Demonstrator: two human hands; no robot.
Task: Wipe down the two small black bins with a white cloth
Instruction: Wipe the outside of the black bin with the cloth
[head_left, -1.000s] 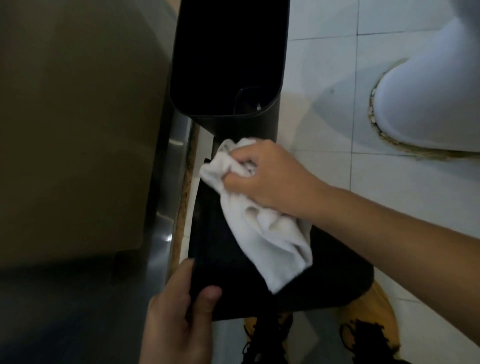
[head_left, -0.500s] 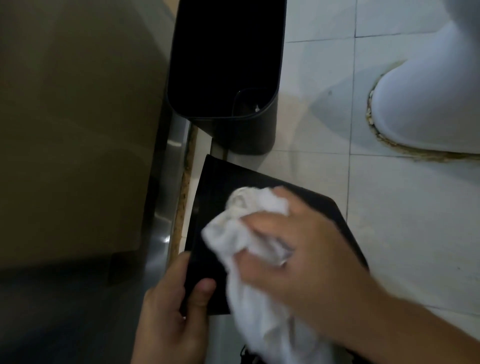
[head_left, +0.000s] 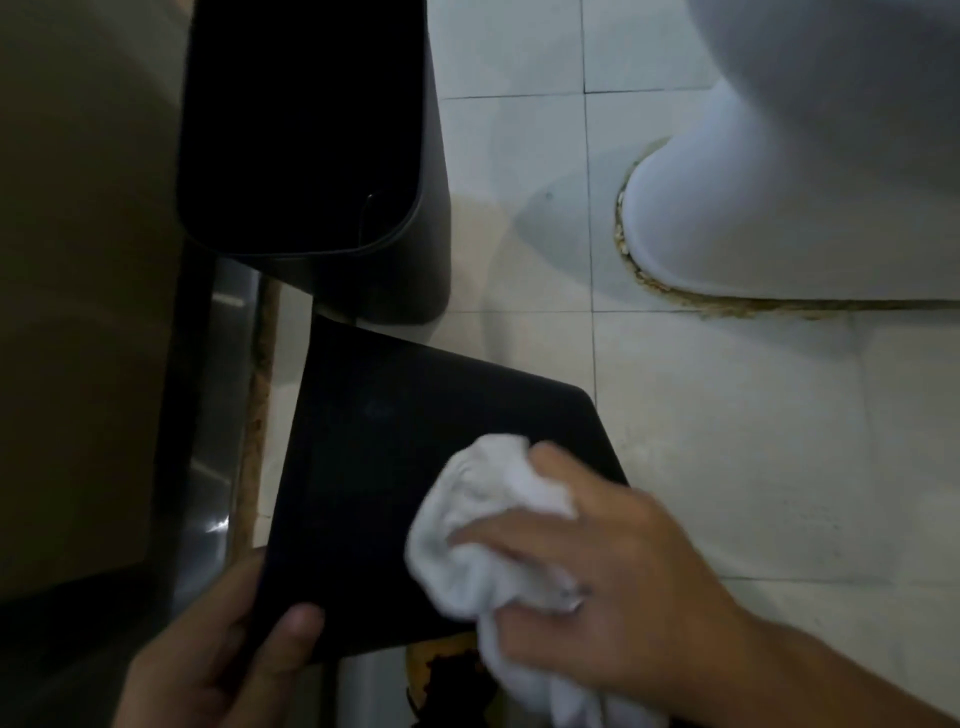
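Black plastic getting the rubdown: first bin mid-wipe, second one not touched yet by the look of it.

The nearer black bin (head_left: 415, 467) is tipped over so a flat side faces up, and the left hand (head_left: 223, 660) grips its lower corner, thumb curled over the top face, to keep it steady. The right hand (head_left: 608, 577) has the white cloth (head_left: 483, 525) bunched up in its fingers and pressed against that side, near the right edge. The other black bin (head_left: 311, 156) stands upright on the tiled floor (head_left: 727, 441) just behind, open mouth up, right next to the toilet base (head_left: 779, 208). My guess is the next bit means dragging the cloth across the rest of this face, then turning the bin to reach the other sides before swapping over.
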